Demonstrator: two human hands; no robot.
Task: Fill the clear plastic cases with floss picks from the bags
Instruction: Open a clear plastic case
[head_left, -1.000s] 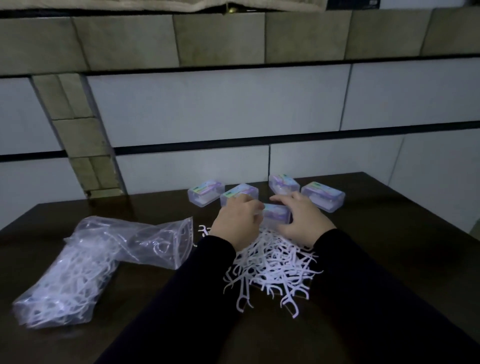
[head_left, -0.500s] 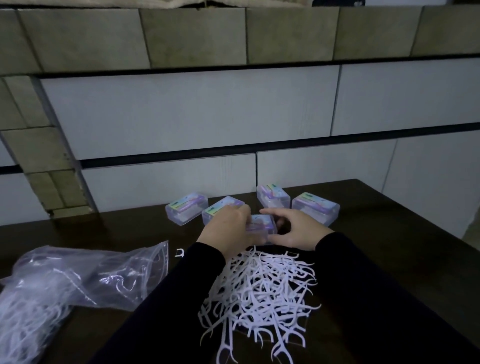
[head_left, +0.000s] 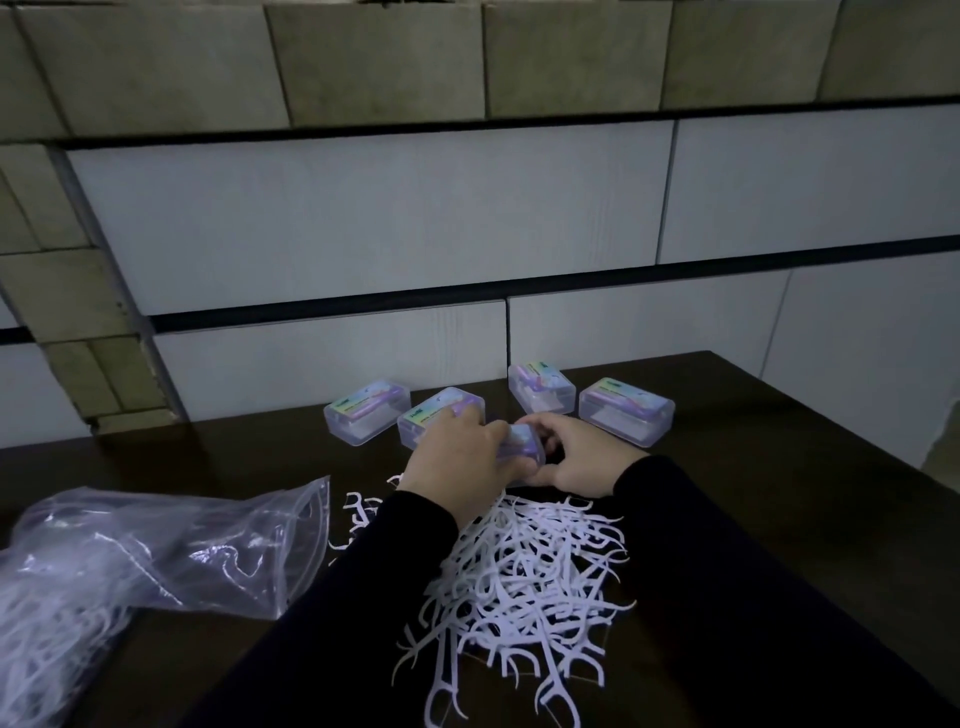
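Lying far left, the bag (head_left: 130, 561) keeps its picks; the left hand (head_left: 457, 462) and right hand (head_left: 582, 457) clamp one clear case (head_left: 522, 448) between them, long axis crosswise, above the loose floss picks (head_left: 524, 577) on the tabletop (head_left: 779, 493).

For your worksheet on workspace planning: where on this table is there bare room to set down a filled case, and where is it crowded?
Bare table lies right of the right hand, in front of the rightmost case. Another bare patch lies behind the bag, left of the leftmost case. The middle is crowded: both hands hold a case, with the pick pile just in front.
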